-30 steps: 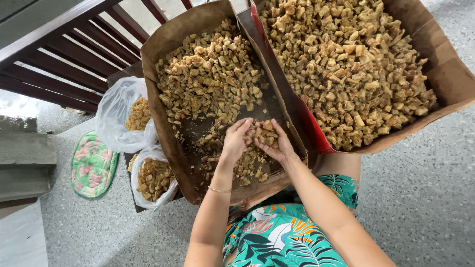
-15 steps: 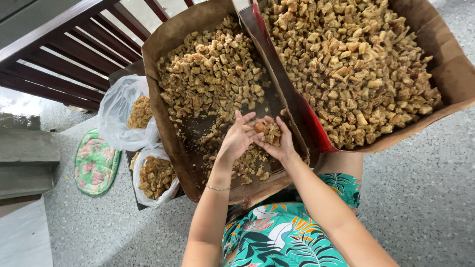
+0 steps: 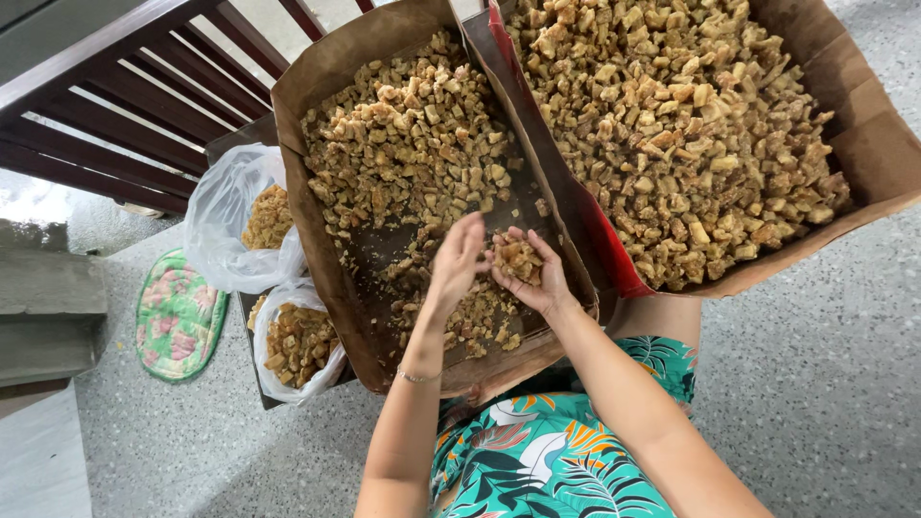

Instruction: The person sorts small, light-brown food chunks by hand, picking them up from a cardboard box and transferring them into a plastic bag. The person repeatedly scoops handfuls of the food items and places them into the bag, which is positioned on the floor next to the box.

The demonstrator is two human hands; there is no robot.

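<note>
A brown cardboard tray (image 3: 317, 240) in front of me holds golden-brown crispy chunks (image 3: 413, 134), piled at its far end and thin near me. My right hand (image 3: 533, 278) is cupped palm up over the tray's near part with a small heap of chunks in it. My left hand (image 3: 457, 261) hovers beside it, fingers bent down toward that heap and touching it. A thin bracelet circles my left wrist. A second, fuller cardboard tray (image 3: 868, 144) of the same chunks lies to the right, its edge overlapping the first.
Two clear plastic bags (image 3: 225, 216) partly filled with chunks sit left of the tray on a dark board. A green floral pad (image 3: 177, 317) lies on the speckled floor. A dark wooden railing (image 3: 125, 105) runs along the upper left. My green patterned clothing shows below.
Both hands lifted slightly off the tray's contents. The right palm turned upward with a heap of chunks, and the left fingers spread over it.
</note>
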